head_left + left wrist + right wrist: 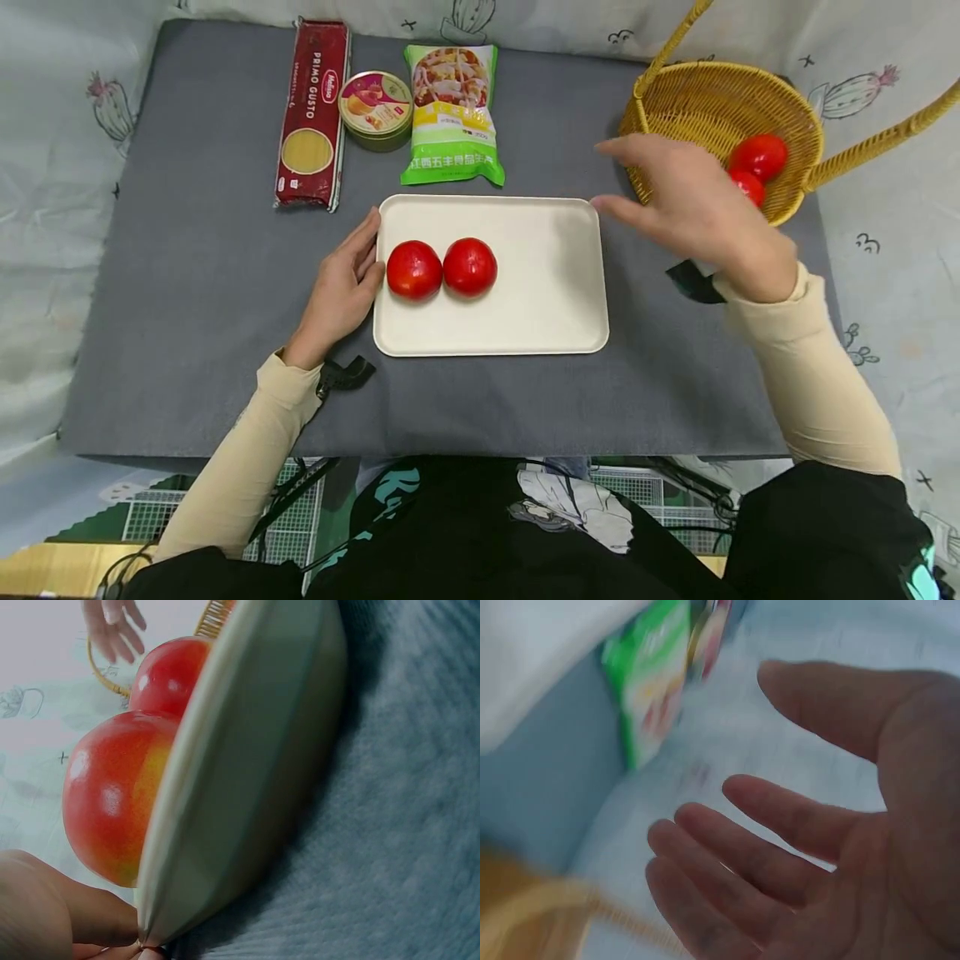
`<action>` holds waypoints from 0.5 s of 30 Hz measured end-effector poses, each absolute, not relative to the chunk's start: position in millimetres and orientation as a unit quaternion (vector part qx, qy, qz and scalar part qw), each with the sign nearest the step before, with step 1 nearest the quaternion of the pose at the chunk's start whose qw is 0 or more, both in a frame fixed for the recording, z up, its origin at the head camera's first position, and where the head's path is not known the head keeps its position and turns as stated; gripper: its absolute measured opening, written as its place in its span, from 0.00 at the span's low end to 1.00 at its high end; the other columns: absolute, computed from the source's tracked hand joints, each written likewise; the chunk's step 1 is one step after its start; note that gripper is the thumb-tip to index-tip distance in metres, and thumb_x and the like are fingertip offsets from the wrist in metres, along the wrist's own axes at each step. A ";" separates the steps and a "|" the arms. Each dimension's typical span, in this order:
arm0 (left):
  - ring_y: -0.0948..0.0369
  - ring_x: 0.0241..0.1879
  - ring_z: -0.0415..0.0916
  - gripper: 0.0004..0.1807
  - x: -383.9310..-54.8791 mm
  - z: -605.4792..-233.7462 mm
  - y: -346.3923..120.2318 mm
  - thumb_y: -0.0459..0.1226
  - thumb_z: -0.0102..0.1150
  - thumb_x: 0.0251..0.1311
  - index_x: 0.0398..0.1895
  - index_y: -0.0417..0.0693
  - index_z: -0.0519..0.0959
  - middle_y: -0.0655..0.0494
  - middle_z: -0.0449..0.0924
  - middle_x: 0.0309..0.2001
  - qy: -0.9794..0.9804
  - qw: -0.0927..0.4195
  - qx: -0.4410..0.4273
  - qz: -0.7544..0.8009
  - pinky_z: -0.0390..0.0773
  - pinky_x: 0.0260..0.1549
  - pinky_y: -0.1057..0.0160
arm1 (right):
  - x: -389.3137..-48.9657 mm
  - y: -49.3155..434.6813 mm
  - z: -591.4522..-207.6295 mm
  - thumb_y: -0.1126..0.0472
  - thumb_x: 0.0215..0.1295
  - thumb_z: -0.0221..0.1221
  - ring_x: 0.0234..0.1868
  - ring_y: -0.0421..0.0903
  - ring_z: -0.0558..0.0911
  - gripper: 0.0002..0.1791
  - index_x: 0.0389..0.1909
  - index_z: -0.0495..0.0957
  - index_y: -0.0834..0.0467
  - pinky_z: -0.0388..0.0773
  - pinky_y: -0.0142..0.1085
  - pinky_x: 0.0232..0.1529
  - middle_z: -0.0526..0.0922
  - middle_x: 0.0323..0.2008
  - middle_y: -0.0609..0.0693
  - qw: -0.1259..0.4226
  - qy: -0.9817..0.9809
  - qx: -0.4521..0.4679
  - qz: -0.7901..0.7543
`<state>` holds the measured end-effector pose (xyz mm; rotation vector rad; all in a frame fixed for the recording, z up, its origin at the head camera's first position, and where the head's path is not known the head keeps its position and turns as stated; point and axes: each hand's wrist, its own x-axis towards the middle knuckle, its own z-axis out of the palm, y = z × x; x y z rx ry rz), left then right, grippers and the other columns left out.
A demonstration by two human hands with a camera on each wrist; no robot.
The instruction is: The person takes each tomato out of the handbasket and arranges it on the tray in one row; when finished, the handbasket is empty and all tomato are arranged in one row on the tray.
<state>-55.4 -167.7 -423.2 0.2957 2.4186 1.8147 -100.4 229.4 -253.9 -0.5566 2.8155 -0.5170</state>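
Observation:
A cream rectangular tray (540, 283) lies on the grey cloth, with two red tomatoes (415, 270) side by side toward its left end. My left hand (341, 287) holds the tray's left edge; in the left wrist view its thumb (105, 915) meets the rim beside the nearer tomato (112, 799). My right hand (697, 204) is in the air between the tray and a yellow woven basket (697, 87), partly covering the basket's near side. Its fingers (765, 855) are spread from the thumb with nothing held. Two more red tomatoes (759, 157) lie inside the basket.
Behind the tray stand a red pasta packet (315, 112), a round tin (377, 104) and a green snack bag (453, 117). The basket's tall handle (885, 137) leans out to the right. A patterned white sheet (67, 208) surrounds the table.

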 end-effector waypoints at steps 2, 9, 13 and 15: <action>0.51 0.79 0.60 0.36 -54.9 -423.8 -168.2 0.18 0.52 0.72 0.82 0.35 0.60 0.47 0.56 0.83 0.795 0.051 0.099 0.596 0.66 0.72 0.59 | -117.5 259.5 -249.1 0.49 0.76 0.64 0.69 0.66 0.76 0.36 0.77 0.69 0.63 0.70 0.63 0.70 0.75 0.72 0.62 0.100 0.968 -0.137 -0.183; 0.52 0.79 0.60 0.36 -53.5 -422.3 -169.9 0.19 0.52 0.72 0.82 0.37 0.60 0.49 0.56 0.83 0.794 0.051 0.100 0.598 0.66 0.72 0.62 | -181.1 356.3 -258.6 0.47 0.77 0.59 0.74 0.76 0.63 0.44 0.80 0.58 0.71 0.60 0.71 0.73 0.61 0.77 0.73 0.152 0.974 0.003 -0.168; 0.53 0.79 0.60 0.35 -53.3 -422.2 -168.2 0.20 0.52 0.73 0.82 0.37 0.60 0.50 0.56 0.83 0.797 0.053 0.098 0.593 0.66 0.72 0.59 | -201.8 393.3 -267.0 0.42 0.76 0.57 0.72 0.79 0.59 0.51 0.79 0.51 0.77 0.62 0.74 0.69 0.56 0.76 0.80 0.239 0.961 0.041 -0.132; 0.53 0.79 0.59 0.35 -53.1 -422.6 -167.1 0.20 0.52 0.73 0.82 0.36 0.60 0.49 0.56 0.83 0.802 0.055 0.097 0.586 0.66 0.72 0.57 | -207.5 406.2 -270.3 0.39 0.76 0.56 0.66 0.78 0.64 0.50 0.76 0.56 0.78 0.71 0.72 0.61 0.63 0.68 0.82 0.284 0.950 0.052 -0.117</action>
